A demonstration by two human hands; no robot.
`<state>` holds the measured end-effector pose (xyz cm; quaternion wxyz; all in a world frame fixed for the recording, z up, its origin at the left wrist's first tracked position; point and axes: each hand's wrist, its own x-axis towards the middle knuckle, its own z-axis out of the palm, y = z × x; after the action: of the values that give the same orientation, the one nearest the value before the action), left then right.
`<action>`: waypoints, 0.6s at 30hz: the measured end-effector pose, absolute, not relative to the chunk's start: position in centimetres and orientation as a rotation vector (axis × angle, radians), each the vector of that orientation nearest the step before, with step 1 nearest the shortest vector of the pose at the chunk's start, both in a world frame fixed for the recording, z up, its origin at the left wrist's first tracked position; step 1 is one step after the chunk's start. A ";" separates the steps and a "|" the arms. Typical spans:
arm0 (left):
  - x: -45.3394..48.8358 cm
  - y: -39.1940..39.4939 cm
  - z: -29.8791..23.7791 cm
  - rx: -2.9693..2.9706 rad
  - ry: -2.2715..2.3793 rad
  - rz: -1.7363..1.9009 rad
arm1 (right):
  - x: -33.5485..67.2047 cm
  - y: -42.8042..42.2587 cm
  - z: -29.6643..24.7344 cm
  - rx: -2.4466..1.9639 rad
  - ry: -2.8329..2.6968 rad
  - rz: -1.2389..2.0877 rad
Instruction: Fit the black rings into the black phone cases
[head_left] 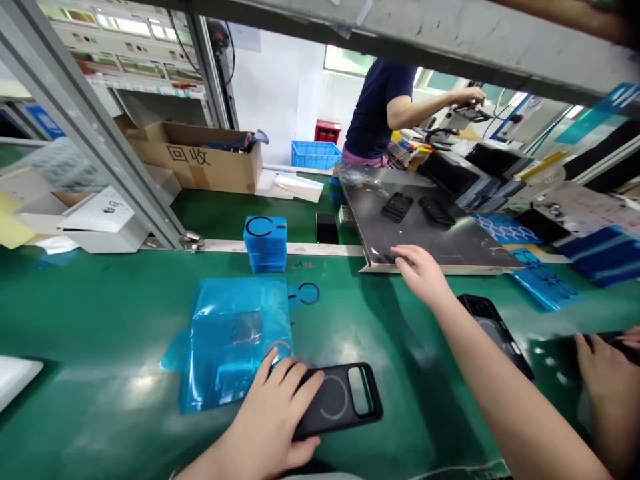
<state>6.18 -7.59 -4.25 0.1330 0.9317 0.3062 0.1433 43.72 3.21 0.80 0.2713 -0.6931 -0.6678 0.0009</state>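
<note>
My left hand [270, 420] grips a black phone case [345, 400] lying flat on the green belt, with a ring mark and an oblong camera opening. A blue plastic film sleeve [233, 343] lies just beyond my fingers, partly under them. My right hand [423, 273] reaches forward, fingers spread, at the front edge of a dark board [440, 247] and holds nothing. Two black cases [397, 207] rest on that board. Another black case [493, 327] lies on the belt to its right. A stack of blue sheets [265, 243] printed with black rings stands ahead.
A co-worker's hand [607, 380] at far right holds something dark. A seated co-worker [375, 110] works beyond the board. The green belt [110, 313] runs across, under a grey metal frame [95, 120]. A cardboard box [195, 157] and blue crate [316, 155] stand behind.
</note>
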 end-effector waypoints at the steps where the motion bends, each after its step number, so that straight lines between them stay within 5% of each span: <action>1: 6.2 -7.5 -4.2 2.725 0.874 0.417 | 44.2 5.1 0.7 -1.910 -1.768 -0.019; 5: 3.7 -6.3 -3.8 2.814 0.871 0.628 | 45.2 10.8 0.2 -2.084 -1.658 -0.099; 11: -5.4 -4.5 -3.4 1.934 2.078 0.974 | 46.5 15.8 0.2 -2.245 -1.599 -0.071; 18: -7.2 -7.5 -4.5 1.063 1.810 0.976 | 47.0 17.8 0.0 -2.297 -1.507 -0.034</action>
<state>-7.24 -7.49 -4.54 0.4016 0.4205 0.7161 0.3863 47.02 17.77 0.01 0.1957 -0.8199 -0.5378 -0.0121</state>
